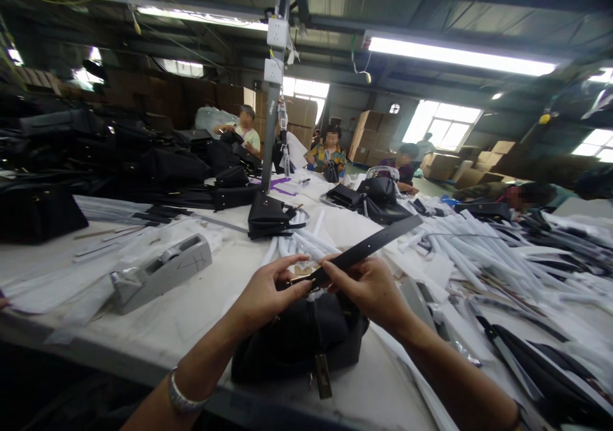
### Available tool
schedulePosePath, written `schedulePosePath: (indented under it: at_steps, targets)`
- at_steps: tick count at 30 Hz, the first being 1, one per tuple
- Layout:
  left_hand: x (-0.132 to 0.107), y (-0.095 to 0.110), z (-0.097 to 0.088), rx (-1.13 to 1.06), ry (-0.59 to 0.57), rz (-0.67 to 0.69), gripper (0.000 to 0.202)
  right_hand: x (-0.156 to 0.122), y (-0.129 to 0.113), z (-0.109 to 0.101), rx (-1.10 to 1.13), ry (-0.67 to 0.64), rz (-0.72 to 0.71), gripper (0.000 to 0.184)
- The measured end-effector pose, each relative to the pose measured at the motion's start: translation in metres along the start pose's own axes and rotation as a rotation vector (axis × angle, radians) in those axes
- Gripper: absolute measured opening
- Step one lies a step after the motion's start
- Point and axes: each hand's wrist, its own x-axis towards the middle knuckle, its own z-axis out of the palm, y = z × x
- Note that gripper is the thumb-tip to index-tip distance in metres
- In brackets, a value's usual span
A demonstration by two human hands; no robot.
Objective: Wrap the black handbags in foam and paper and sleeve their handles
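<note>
A black handbag (297,341) lies at the table's front edge, with a metal clasp plate (323,375) hanging from its front. Above it, both hands hold a black leather strap (373,242) whose free end slants up to the right. My left hand (268,294) pinches the strap's lower end near a gold-coloured buckle (299,279). Gripping the strap a little farther up is my right hand (368,290), its thumb on top. Fingers partly hide the buckle, so I cannot tell whether the strap runs through it.
Left of the hands stands a grey tape dispenser (163,271). A small black bag (269,215) sits by a metal post (272,118). White wrapped strips (460,258) and black bag parts (550,367) cover the right side. Several people work across the table.
</note>
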Motion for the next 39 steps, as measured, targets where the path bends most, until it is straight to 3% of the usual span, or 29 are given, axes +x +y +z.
schedulePosePath:
  at_steps: [9, 14, 17, 20, 25, 28, 31, 34, 39]
  targets:
    - [0.000, 0.004, -0.004, 0.112, -0.024, -0.014, 0.062, -0.001, 0.001, 0.003, -0.156, 0.017, -0.097, 0.026]
    - [0.000, 0.005, 0.000, 0.063, -0.026, -0.013, 0.064, 0.001, -0.005, 0.013, -0.422, -0.142, -0.292, 0.022]
    - [0.002, 0.002, 0.001, 0.038, -0.029, 0.007, 0.065, 0.006, -0.007, 0.016, -0.482, -0.200, -0.334, 0.018]
    - [0.003, 0.004, 0.001, -0.001, -0.073, 0.007, 0.063, 0.023, -0.012, 0.009, -0.344, -0.245, -0.252, 0.016]
    - [0.004, 0.010, -0.006, 0.038, -0.002, 0.052, 0.055, 0.064, -0.031, -0.026, 0.359, -0.285, -0.028, 0.020]
    - [-0.001, 0.005, -0.012, -0.029, 0.026, 0.061, 0.052, 0.079, -0.043, -0.046, 0.608, -0.338, -0.002, 0.032]
    - [-0.009, -0.006, -0.015, -0.105, 0.091, 0.101, 0.053, 0.087, -0.047, -0.056, 0.703, -0.322, -0.083, 0.032]
    - [-0.017, -0.017, -0.018, -0.132, 0.181, 0.135, 0.043, 0.095, -0.047, -0.061, 0.724, -0.195, -0.174, 0.032]
    - [-0.028, -0.020, -0.018, -0.106, 0.310, 0.176, 0.031, 0.102, -0.055, -0.069, 0.498, 0.027, -0.368, 0.037]
